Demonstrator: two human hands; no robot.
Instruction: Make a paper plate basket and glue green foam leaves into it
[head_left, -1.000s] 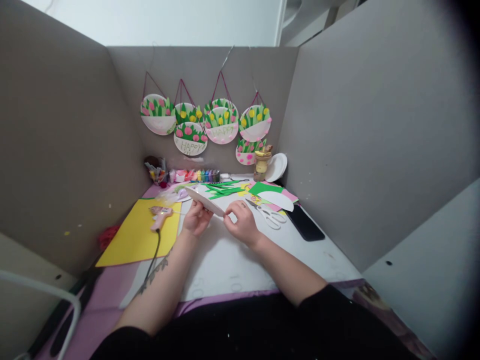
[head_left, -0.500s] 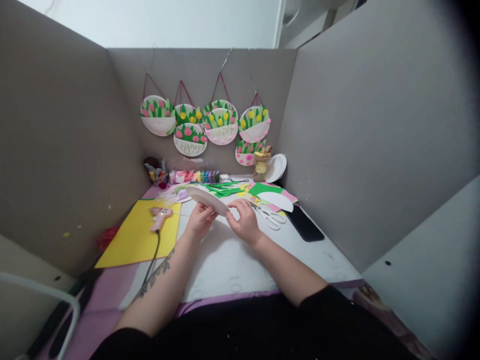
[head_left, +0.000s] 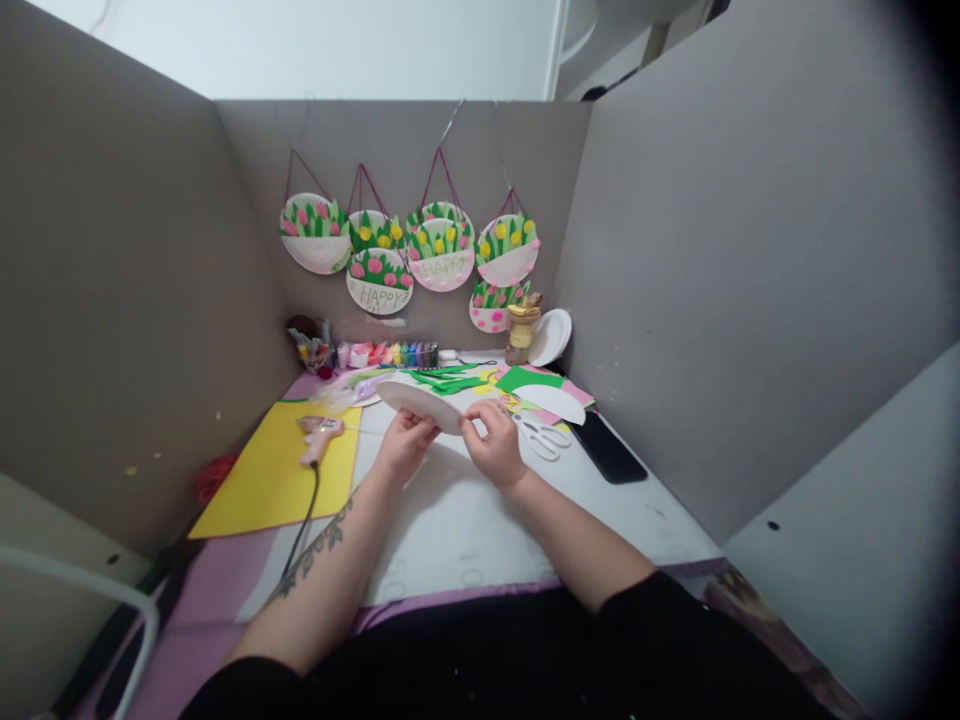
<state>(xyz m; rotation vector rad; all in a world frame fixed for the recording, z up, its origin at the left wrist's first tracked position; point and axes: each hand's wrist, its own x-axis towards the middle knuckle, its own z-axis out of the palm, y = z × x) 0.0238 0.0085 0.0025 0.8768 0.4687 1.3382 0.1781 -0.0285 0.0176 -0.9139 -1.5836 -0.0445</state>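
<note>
A white paper plate [head_left: 421, 402] is held tilted above the middle of the table. My left hand [head_left: 407, 440] is closed on its lower edge, thumb on the near side. At the plate's right end, my right hand [head_left: 491, 437] pinches the rim between thumb and fingers. Just right of that hand lie white-handled scissors [head_left: 544, 438]. Green paper strips [head_left: 444, 380] lie behind the plate. A cut half of a white plate [head_left: 551, 402] rests on green and pink sheets to the right.
A pink glue gun [head_left: 321, 440] sits on a yellow sheet [head_left: 262, 490] at left, its cord running toward me. A black phone [head_left: 609, 450] lies at right. Paint pots [head_left: 409, 354] and stacked plates [head_left: 551, 338] stand at the back. Decorated plates [head_left: 442, 255] hang on the grey partition.
The plate has tipped and shifted slightly right, its right end lower. My right hand has moved a little right along the rim, and its fingers have closed into a pinch.
</note>
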